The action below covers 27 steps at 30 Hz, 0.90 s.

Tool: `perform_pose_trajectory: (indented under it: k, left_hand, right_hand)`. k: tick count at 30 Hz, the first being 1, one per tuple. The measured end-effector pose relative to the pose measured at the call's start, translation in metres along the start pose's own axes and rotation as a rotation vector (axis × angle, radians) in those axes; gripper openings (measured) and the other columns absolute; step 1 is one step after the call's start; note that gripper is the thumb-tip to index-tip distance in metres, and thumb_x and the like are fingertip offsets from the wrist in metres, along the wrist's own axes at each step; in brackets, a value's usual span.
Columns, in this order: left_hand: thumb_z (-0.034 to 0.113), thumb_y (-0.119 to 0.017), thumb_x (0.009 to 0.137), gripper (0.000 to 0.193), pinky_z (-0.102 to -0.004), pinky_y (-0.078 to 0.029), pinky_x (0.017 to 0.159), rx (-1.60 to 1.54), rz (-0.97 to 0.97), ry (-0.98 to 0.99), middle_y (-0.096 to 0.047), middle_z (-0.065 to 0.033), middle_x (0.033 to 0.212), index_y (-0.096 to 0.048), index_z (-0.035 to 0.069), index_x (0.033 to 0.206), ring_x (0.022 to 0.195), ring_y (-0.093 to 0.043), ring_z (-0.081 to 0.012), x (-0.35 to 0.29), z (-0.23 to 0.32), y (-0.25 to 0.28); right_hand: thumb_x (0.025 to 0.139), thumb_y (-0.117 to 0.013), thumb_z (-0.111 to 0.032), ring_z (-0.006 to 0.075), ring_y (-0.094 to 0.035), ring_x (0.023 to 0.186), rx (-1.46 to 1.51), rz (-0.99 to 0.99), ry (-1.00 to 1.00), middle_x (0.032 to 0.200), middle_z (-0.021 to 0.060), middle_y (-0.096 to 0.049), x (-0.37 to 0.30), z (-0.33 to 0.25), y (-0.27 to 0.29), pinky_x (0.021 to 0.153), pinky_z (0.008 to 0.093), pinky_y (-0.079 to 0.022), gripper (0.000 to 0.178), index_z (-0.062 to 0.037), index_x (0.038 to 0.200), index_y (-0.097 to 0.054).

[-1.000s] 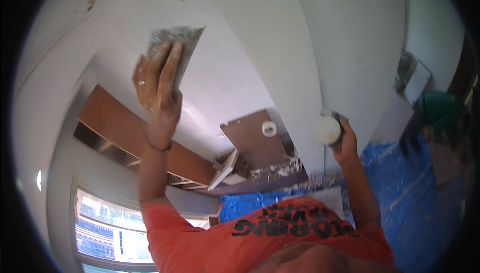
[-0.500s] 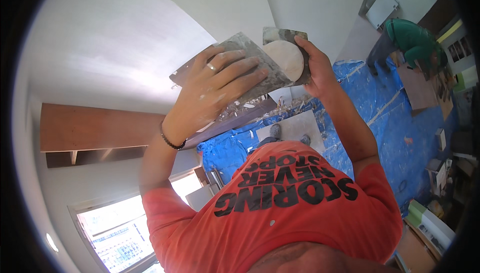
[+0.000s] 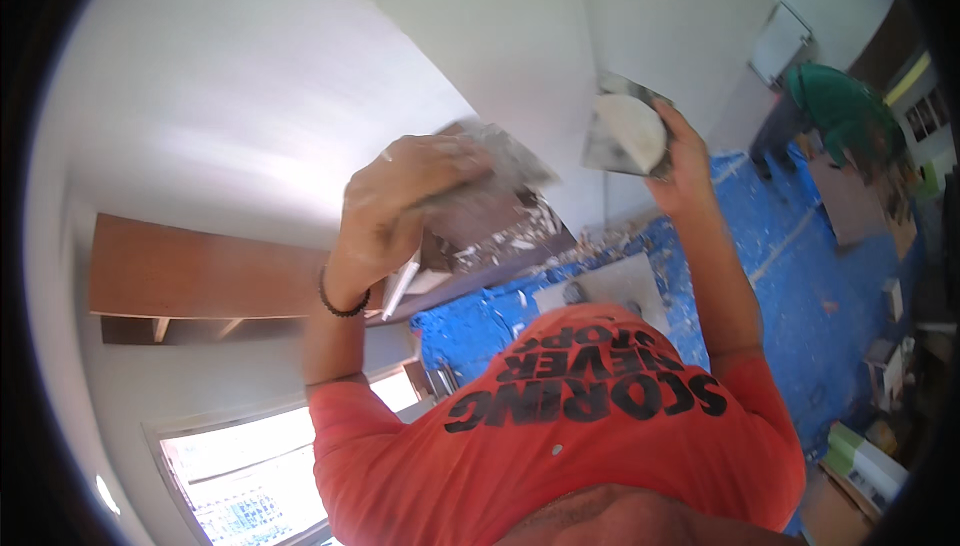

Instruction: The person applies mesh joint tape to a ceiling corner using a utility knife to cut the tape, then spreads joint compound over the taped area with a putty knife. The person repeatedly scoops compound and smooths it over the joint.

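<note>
My left hand [image 3: 400,181] grips a flat grey trowel plate [image 3: 518,161] smeared with pale residue; motion blurs both. It is raised near the white wall surface, and I cannot tell whether the plate touches it. My right hand [image 3: 685,166] holds a smaller dark-grey plate [image 3: 606,154] by its right edge, thumb on top. A rounded mound of off-white putty [image 3: 630,126] sits on that smaller plate. The two plates are apart, with a gap of wall showing between them.
Blue sheeting [image 3: 780,316] covers the floor, with a pale board [image 3: 640,286] under my feet. A brown wooden panel [image 3: 210,266] and a bright window [image 3: 240,476] lie left. Debris litters a dark ledge [image 3: 510,256]. A person in green [image 3: 840,111] bends over boards at far right.
My hands have moved apart: the right one shifted right with the putty on its plate, and the left-hand trowel plate dropped lower and turned. The whole view has shifted slightly.
</note>
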<state>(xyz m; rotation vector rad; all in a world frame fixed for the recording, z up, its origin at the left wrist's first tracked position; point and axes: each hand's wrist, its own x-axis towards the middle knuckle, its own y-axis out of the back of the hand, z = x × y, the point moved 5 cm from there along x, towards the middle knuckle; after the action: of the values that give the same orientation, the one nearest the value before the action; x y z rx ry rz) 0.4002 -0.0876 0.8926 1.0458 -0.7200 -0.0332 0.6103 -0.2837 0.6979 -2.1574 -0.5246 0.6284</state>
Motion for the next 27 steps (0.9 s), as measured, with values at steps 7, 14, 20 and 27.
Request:
perform_pose_trajectory:
  k: [7, 14, 20, 27]
  left_hand:
    - [0.01, -0.063, 0.102, 0.044, -0.0437, -0.053, 0.103, -0.377, 1.003, 0.049, -0.061, -0.016, 0.135, -0.048, 0.0, 0.142, 0.119, -0.063, -0.0271, -0.029, -0.009, 0.115]
    - [0.014, -0.069, 0.096, 0.04, -0.0457, -0.039, 0.114, 1.78, 0.6, -0.572, -0.071, -0.0033, 0.128, -0.064, 0.02, 0.136, 0.124, -0.061, -0.0274, 0.084, 0.098, 0.224]
    - [0.054, -0.047, 0.098, 0.035, -0.051, -0.011, 0.121, 2.697, 0.606, -0.652, -0.055, 0.0224, 0.145, -0.061, 0.058, 0.13, 0.134, -0.047, -0.0076, 0.134, 0.118, 0.345]
    - [0.032, -0.058, 0.098, 0.039, -0.0542, -0.011, 0.125, 2.805, 0.45, -0.755, -0.051, 0.0033, 0.156, -0.066, 0.038, 0.136, 0.147, -0.041, -0.0235, 0.156, 0.136, 0.354]
  right_hand:
    - [0.104, -0.055, -0.027, 0.0249, -0.066, 0.116, 0.039, -0.032, -0.027, 0.128, 0.0105, -0.067, -0.001, 0.021, -0.003, 0.1, 0.0403, -0.054, 0.036, -0.0057, 0.133, -0.059]
    - [0.106, -0.05, -0.029, 0.0277, -0.07, 0.111, 0.098, -0.074, -0.069, 0.124, 0.0114, -0.069, 0.017, 0.054, -0.001, 0.096, 0.0407, -0.057, 0.036, -0.0044, 0.132, -0.058]
    - [0.107, -0.049, -0.03, 0.0263, -0.069, 0.11, 0.104, -0.137, -0.245, 0.122, 0.0107, -0.069, 0.037, 0.088, -0.004, 0.096, 0.0405, -0.056, 0.035, -0.0058, 0.13, -0.058]
    - [0.106, -0.05, -0.03, 0.0268, -0.068, 0.111, 0.101, -0.164, -0.278, 0.122, 0.0102, -0.069, 0.048, 0.09, 0.0, 0.098, 0.0413, -0.055, 0.034, -0.0074, 0.13, -0.058]
